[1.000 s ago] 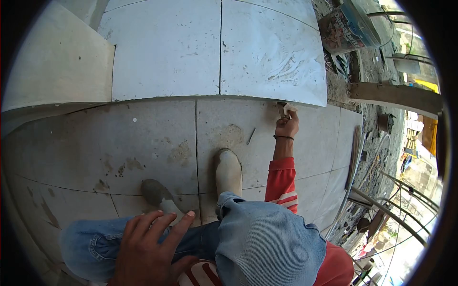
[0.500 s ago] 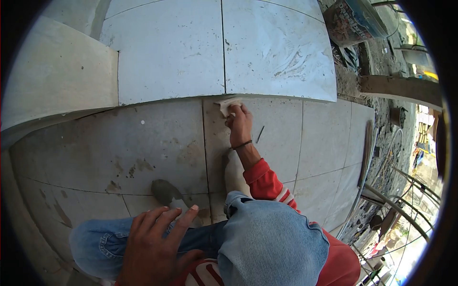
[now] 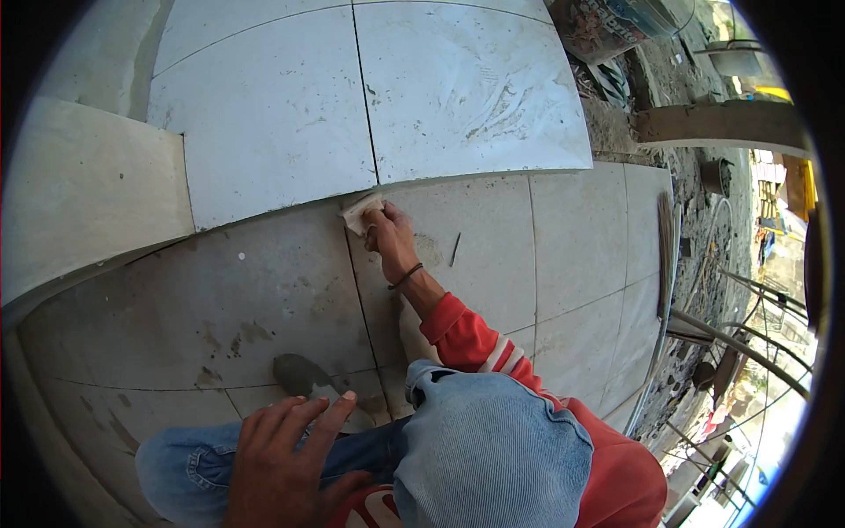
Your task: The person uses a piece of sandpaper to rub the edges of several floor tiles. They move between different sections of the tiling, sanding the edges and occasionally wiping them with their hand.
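My right hand (image 3: 390,234) is closed on a pale crumpled cloth (image 3: 362,213). The cloth touches the grey floor tile just below the front edge of the white tiled step (image 3: 458,97), close to a dark joint line. My left hand (image 3: 290,449) hangs over my left knee (image 3: 189,462), fingers spread and holding nothing. Right of my right hand, a thin dark stick-like piece (image 3: 455,249) lies on the floor tile (image 3: 493,220). A trowel-like grey shape cannot be made out; near my left hand shows my grey shoe (image 3: 299,374).
A cream tiled block (image 3: 97,189) rises at the left. At the upper right stands a printed bucket (image 3: 607,28), near a curved beam (image 3: 722,126). Thin long strips (image 3: 666,255) lie along the floor's right edge, with rubble and bent rods (image 3: 748,348) beyond.
My right hand and the cloth have shifted left and slightly down along the step's edge. The whole view has moved somewhat. My left hand stays over the knee.
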`<state>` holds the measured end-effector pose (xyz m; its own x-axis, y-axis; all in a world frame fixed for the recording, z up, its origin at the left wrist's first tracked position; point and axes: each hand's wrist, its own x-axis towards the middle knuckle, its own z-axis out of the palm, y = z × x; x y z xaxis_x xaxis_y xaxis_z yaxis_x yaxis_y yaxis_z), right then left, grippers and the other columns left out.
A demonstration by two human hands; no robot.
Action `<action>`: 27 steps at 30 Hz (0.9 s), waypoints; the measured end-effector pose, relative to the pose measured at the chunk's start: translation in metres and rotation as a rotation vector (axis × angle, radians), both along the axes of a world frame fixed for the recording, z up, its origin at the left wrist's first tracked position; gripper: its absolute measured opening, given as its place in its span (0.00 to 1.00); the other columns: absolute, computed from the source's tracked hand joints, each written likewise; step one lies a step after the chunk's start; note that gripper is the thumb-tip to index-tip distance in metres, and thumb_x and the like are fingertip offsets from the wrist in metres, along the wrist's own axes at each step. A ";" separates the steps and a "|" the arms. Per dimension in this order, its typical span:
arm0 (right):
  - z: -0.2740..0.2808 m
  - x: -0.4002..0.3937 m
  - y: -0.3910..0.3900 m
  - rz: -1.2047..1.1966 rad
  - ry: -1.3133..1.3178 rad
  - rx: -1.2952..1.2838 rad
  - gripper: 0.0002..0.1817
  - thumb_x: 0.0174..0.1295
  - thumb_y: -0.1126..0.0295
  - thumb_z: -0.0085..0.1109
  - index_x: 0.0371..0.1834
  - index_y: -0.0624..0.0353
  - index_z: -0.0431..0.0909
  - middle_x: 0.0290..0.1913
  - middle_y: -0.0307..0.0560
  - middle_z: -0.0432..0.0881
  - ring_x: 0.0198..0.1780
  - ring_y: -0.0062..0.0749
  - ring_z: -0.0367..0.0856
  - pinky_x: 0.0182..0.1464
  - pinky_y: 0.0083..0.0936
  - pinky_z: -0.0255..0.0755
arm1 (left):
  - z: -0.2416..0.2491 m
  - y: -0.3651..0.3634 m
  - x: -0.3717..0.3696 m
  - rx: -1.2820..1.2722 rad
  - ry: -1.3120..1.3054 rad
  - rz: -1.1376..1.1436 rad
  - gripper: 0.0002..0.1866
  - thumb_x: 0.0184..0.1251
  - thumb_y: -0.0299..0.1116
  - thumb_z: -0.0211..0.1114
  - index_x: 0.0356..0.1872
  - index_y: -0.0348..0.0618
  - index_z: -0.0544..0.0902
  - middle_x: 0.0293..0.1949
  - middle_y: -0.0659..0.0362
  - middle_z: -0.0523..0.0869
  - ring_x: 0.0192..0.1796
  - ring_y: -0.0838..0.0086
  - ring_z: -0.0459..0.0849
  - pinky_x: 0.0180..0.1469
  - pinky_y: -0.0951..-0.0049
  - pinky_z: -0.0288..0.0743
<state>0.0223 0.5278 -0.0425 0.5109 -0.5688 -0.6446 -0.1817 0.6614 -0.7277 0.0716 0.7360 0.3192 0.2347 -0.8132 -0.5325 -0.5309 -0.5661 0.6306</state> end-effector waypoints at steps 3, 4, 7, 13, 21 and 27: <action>0.004 -0.012 -0.009 -0.071 -0.009 -0.062 0.08 0.72 0.66 0.58 0.46 0.58 0.81 0.28 0.36 0.77 0.20 0.19 0.68 0.24 0.23 0.65 | 0.001 0.005 0.000 0.038 -0.052 0.034 0.44 0.51 0.29 0.83 0.74 0.46 0.77 0.62 0.49 0.85 0.64 0.48 0.81 0.68 0.51 0.71; 0.005 -0.023 -0.027 -0.221 -0.004 -0.100 0.09 0.71 0.66 0.57 0.44 0.60 0.81 0.26 0.37 0.76 0.20 0.19 0.69 0.23 0.23 0.65 | 0.001 0.008 0.000 0.040 -0.050 0.044 0.44 0.51 0.29 0.83 0.74 0.46 0.77 0.62 0.49 0.84 0.64 0.48 0.81 0.68 0.51 0.71; 0.001 -0.090 -0.117 -0.574 0.109 -0.261 0.08 0.73 0.65 0.55 0.42 0.55 0.79 0.26 0.35 0.74 0.19 0.17 0.64 0.21 0.21 0.61 | 0.000 0.007 0.000 0.055 -0.073 0.037 0.43 0.50 0.37 0.83 0.73 0.46 0.79 0.60 0.49 0.86 0.64 0.51 0.82 0.68 0.51 0.72; -0.021 -0.144 -0.220 -0.719 0.237 -0.208 0.09 0.71 0.61 0.56 0.39 0.54 0.79 0.30 0.36 0.73 0.24 0.20 0.66 0.22 0.21 0.59 | -0.003 0.006 0.004 0.009 -0.031 -0.007 0.43 0.52 0.29 0.82 0.74 0.46 0.77 0.62 0.49 0.84 0.63 0.48 0.81 0.67 0.50 0.71; 0.003 -0.023 -0.021 -0.029 0.064 -0.148 0.08 0.71 0.66 0.56 0.41 0.59 0.79 0.28 0.37 0.76 0.21 0.20 0.69 0.23 0.23 0.66 | -0.002 -0.001 -0.001 0.006 -0.033 -0.002 0.43 0.53 0.30 0.82 0.75 0.47 0.77 0.61 0.48 0.84 0.63 0.47 0.81 0.66 0.50 0.71; -0.008 -0.098 -0.133 -0.671 0.123 -0.183 0.08 0.72 0.63 0.56 0.38 0.54 0.78 0.28 0.34 0.72 0.22 0.17 0.63 0.23 0.20 0.57 | -0.005 0.008 0.000 0.011 -0.041 0.034 0.43 0.53 0.30 0.82 0.75 0.47 0.76 0.61 0.48 0.84 0.62 0.47 0.81 0.67 0.51 0.71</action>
